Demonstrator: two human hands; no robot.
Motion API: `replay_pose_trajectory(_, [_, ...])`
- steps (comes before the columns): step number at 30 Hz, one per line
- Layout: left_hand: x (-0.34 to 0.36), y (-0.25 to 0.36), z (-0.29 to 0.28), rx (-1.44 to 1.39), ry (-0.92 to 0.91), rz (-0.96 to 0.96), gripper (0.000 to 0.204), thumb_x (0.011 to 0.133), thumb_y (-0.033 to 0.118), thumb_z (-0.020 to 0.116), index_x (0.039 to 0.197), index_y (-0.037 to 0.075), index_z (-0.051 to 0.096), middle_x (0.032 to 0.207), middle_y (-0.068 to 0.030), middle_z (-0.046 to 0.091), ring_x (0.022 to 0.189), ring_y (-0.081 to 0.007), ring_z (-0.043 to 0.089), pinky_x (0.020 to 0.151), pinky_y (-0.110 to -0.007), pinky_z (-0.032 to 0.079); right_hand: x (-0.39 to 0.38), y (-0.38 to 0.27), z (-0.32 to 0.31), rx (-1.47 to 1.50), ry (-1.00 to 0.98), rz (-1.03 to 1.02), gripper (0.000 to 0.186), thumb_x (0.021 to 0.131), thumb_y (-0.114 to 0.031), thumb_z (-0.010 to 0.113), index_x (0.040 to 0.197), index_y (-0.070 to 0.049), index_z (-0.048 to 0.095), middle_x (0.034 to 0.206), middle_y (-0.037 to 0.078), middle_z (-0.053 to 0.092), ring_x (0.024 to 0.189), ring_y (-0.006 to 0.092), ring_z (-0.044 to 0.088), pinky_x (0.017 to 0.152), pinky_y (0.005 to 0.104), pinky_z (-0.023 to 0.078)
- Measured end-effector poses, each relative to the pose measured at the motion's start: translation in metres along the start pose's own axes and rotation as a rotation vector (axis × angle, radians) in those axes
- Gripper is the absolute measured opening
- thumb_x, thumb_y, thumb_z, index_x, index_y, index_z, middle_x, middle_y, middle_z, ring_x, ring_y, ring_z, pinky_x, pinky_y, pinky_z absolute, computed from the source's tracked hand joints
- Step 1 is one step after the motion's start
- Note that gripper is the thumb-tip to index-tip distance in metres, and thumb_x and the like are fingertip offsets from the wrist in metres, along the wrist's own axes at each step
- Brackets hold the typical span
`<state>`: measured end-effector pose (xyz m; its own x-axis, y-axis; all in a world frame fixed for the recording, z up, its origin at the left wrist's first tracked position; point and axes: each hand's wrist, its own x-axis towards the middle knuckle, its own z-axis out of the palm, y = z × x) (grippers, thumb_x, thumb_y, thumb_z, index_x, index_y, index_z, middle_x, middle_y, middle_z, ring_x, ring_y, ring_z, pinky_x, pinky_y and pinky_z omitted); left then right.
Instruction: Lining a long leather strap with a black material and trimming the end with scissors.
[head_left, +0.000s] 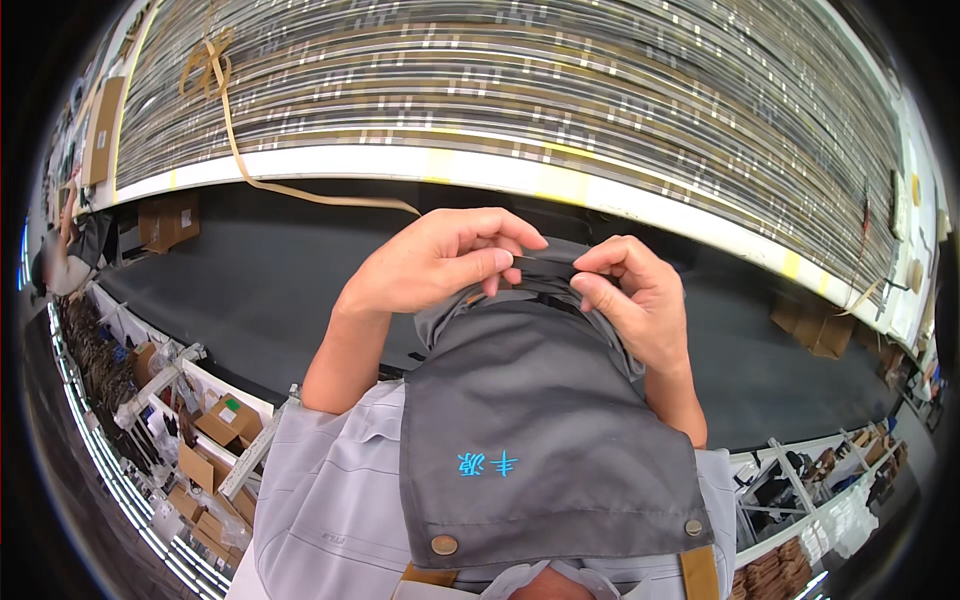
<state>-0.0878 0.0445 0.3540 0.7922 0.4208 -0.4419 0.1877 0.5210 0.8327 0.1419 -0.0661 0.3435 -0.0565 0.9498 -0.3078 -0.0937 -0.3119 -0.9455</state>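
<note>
Both hands are up in front of my grey apron point(550, 410), close together near the table's front edge. Between them a short, narrow dark strip point(545, 266) is stretched; its exact kind is hard to make out. My left hand point(440, 258) pinches one end between thumb and fingers. The other end sits in the pinched thumb and forefinger of my right hand point(635, 290). A tan strap point(300, 194) hangs over the table edge and passes out of sight behind my left hand; whether it touches the hand cannot be seen.
Ahead stands a wide white-edged table point(400, 163) covered with many long flat strips in layers. On it lies a tan strap bundle point(207, 68). Cardboard boxes point(168, 222) sit below the edge. Behind me are racks with boxes point(228, 418). Another person point(68, 262) is at far left.
</note>
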Motion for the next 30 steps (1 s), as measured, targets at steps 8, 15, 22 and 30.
replay_pose_trajectory(8, [-0.009,-0.008,-0.015,-0.015,-0.045,-0.067,0.022,0.098,0.009,0.055,0.112,-0.004,0.066,0.088,-0.0035,0.065,0.076,-0.0076,0.058,0.069,-0.023,0.05,0.0,0.006,-0.007,0.065,0.09,-0.002,0.012,0.091,-0.001,0.069,0.101,0.003,0.064,0.086,0.004,0.066,0.071,0.0071,0.06,0.063,0.0211,0.05])
replay_pose_trajectory(15, [-0.004,-0.002,-0.005,-0.018,-0.023,-0.072,0.021,0.099,0.015,0.058,0.108,-0.003,0.066,0.084,-0.0011,0.064,0.073,-0.0054,0.055,0.065,-0.022,0.048,0.001,0.009,-0.008,-0.057,0.102,0.021,0.012,0.09,-0.001,0.071,0.1,0.002,0.065,0.085,0.004,0.067,0.072,0.0078,0.061,0.067,0.0221,0.051])
replay_pose_trajectory(22, [0.01,-0.014,0.015,-0.031,0.019,0.008,0.019,0.1,0.015,0.058,0.107,0.001,0.067,0.08,0.0019,0.059,0.07,-0.0028,0.046,0.061,-0.021,0.038,0.001,-0.004,0.011,-0.383,0.111,-0.387,0.034,0.074,-0.01,0.086,0.099,0.0,0.064,0.096,0.009,0.061,0.077,0.0161,0.06,0.066,0.0284,0.051])
replay_pose_trajectory(30, [0.012,-0.006,0.02,-0.067,0.01,0.0,0.019,0.099,0.011,0.056,0.11,0.001,0.067,0.08,0.0024,0.058,0.073,-0.0031,0.048,0.063,-0.02,0.039,0.001,0.008,0.015,0.02,0.161,-0.16,0.01,0.09,-0.003,0.07,0.096,0.001,0.064,0.092,0.008,0.065,0.075,0.0124,0.062,0.069,0.0242,0.052])
